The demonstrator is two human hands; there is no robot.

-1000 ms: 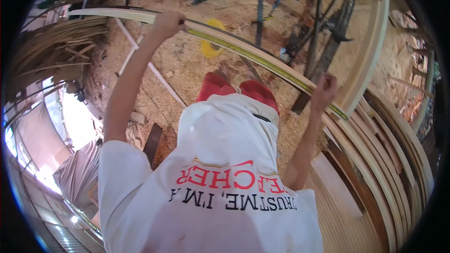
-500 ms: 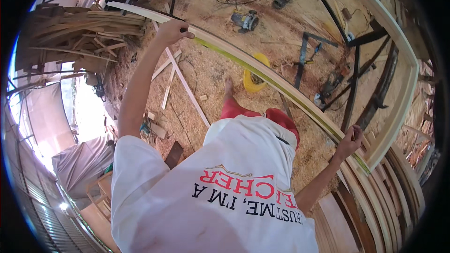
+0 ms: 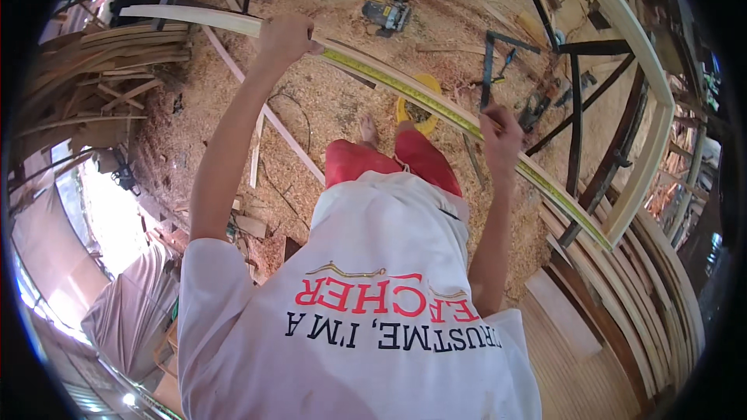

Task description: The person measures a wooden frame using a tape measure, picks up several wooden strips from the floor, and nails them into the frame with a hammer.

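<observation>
My left hand (image 3: 288, 43) is closed round a long pale wooden board (image 3: 179, 15) that runs across in front of me. A yellow measuring tape (image 3: 381, 78) lies stretched along that board, from beside my left hand to near the right-hand corner of a pale wooden frame (image 3: 654, 148). My right hand (image 3: 499, 134) is on the tape and board, left of that corner, its fingers curled at the edge; whether it also holds something small I cannot make out. Below the board are my bare foot, red shorts and white shirt.
Sawdust covers the floor, with a power tool (image 3: 385, 14), a yellow basin (image 3: 416, 120), cables and a dark metal square (image 3: 489, 62). Dark metal supports (image 3: 574, 124) stand at the right. Stacked timber lies left (image 3: 93, 78) and right (image 3: 654, 288). A draped cloth (image 3: 124, 303) is at lower left.
My right hand has moved left along the board, away from the frame's corner. My left hand keeps its grip. The whole view has shifted as my head moved.
</observation>
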